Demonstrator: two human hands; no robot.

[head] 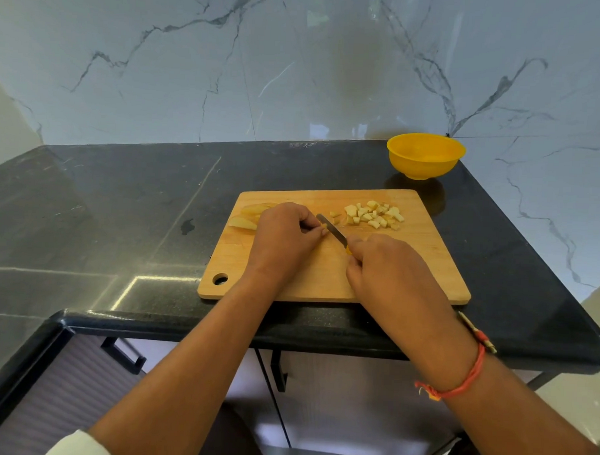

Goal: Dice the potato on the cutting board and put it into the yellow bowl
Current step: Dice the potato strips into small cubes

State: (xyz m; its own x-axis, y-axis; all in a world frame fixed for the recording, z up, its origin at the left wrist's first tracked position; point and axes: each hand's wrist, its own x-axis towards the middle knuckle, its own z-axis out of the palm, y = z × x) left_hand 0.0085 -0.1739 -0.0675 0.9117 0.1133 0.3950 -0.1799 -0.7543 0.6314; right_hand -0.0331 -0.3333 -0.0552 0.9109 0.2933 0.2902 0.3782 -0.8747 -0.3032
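On the black counter (pixel 122 204), the left hand (pixel 284 240) pinches a potato strip (pixel 323 229) on the cutting board (pixel 409 265), the right hand (pixel 389 268) grips the knife (pixel 332 230) (yellow bowl (pixel 425 156) seemingly empty); fingertips (pixel 312 225) beside its edge risk a nick

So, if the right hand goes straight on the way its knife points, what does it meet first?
Probably the left hand: its fingertips pinch a potato piece beside the knife that the right hand holds. Depth is unclear, so the blade might pass beside them.
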